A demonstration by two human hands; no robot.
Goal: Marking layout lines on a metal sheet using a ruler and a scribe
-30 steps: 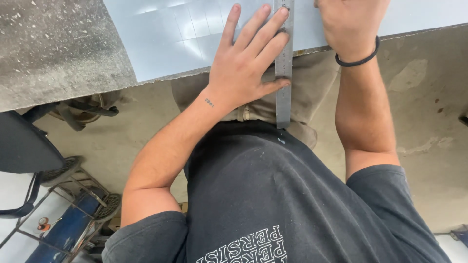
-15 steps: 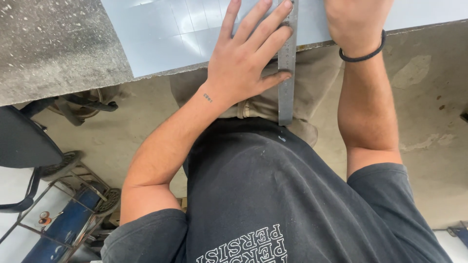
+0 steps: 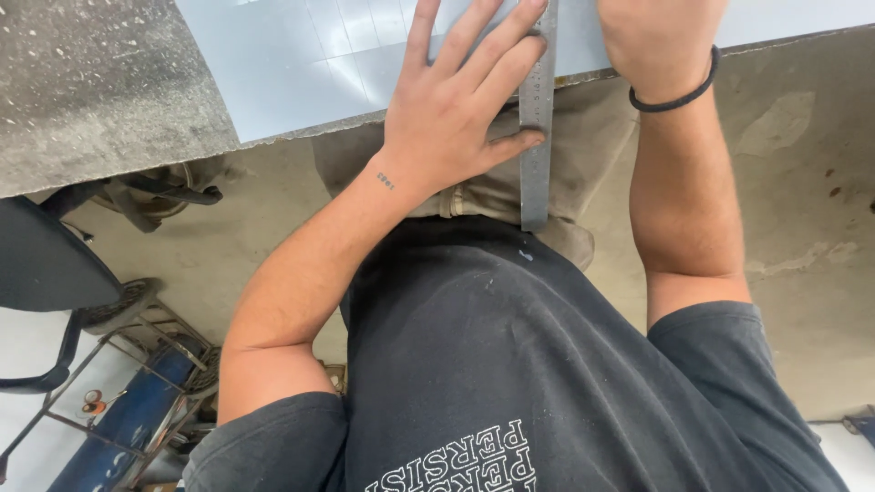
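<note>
A pale blue-grey metal sheet (image 3: pixel 301 64) lies on the grey workbench (image 3: pixel 91 100), its edge toward me. A long steel ruler (image 3: pixel 536 137) lies across the sheet and sticks out past the bench edge over my lap. My left hand (image 3: pixel 456 118) lies flat with spread fingers on the sheet and ruler, thumb against the ruler's left edge, pinning it down. My right hand (image 3: pixel 656 36), a black band on its wrist, sits just right of the ruler on the sheet. Its fingers are cut off by the top of the frame.
Below is a stained concrete floor (image 3: pixel 802 182). At the lower left are a dark chair (image 3: pixel 36 273) and a blue cylinder in a metal cart frame (image 3: pixel 128 419). My dark shirt fills the bottom middle.
Both hands and the ruler sit slightly higher in the view than before, and more of my right hand is cut off at the top. My left hand keeps pressing the ruler.
</note>
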